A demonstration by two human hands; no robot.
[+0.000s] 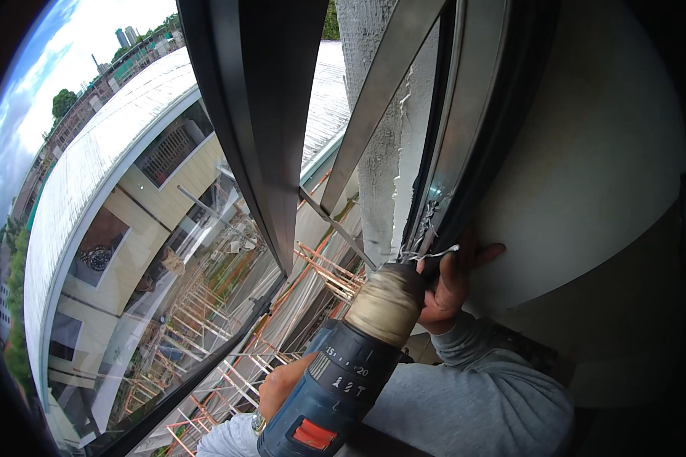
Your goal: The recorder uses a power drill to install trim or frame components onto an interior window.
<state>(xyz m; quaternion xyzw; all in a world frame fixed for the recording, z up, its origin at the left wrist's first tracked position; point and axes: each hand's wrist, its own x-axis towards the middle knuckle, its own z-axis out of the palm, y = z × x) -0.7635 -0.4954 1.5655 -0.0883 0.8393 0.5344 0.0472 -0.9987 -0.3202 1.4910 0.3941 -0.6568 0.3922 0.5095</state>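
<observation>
A dark blue cordless drill (335, 388) with a red switch rises from the lower edge, tilted up and right. My left hand (282, 385), with a watch at its wrist, is closed around it; the drill body hides most of its fingers. The drill's pale chuck (385, 305) is smeared, and its tip meets the metal window frame (465, 114). Curled metal shavings (431, 221) cling there. Beside the chuck, my right hand (446, 293) grips the lower part of the frame, one finger stretched to the right. The bit's point is hidden.
A glass pane in a dark frame (274, 114) stands open at left. A thin metal stay arm (335, 228) joins it to the fixed frame. Rough concrete wall (377, 167) lies between. Outside, far below, are scaffolding (206, 327) and a building with a pale roof (122, 122).
</observation>
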